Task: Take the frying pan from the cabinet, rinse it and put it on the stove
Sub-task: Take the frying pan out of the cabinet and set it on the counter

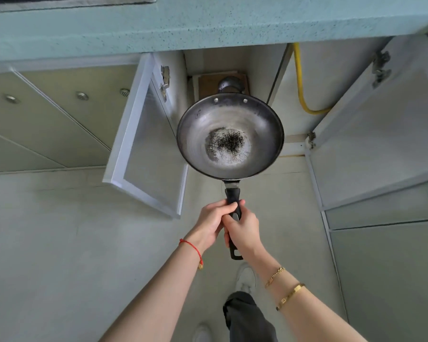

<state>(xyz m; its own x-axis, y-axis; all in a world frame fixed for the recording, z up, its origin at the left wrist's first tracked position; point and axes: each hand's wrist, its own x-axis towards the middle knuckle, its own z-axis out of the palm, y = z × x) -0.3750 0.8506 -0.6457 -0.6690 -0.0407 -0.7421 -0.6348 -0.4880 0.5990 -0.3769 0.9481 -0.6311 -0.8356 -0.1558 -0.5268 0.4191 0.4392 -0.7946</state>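
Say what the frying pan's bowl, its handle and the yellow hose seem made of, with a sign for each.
Bowl: likely steel, worn grey metallic sheen. Handle: probably matte black plastic, moulded shape. Yellow hose: rubber or plastic, judging by its smooth bend.

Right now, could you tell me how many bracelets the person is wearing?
3: a red cord bracelet on the left wrist, and a gold chain bracelet and a gold bangle on the right wrist.

We have the left door [143, 144] close beside the frying pan [230, 137], more room toward the right door [371, 134], the countertop [208, 28] overhanging above, and free floor [59, 243] below.
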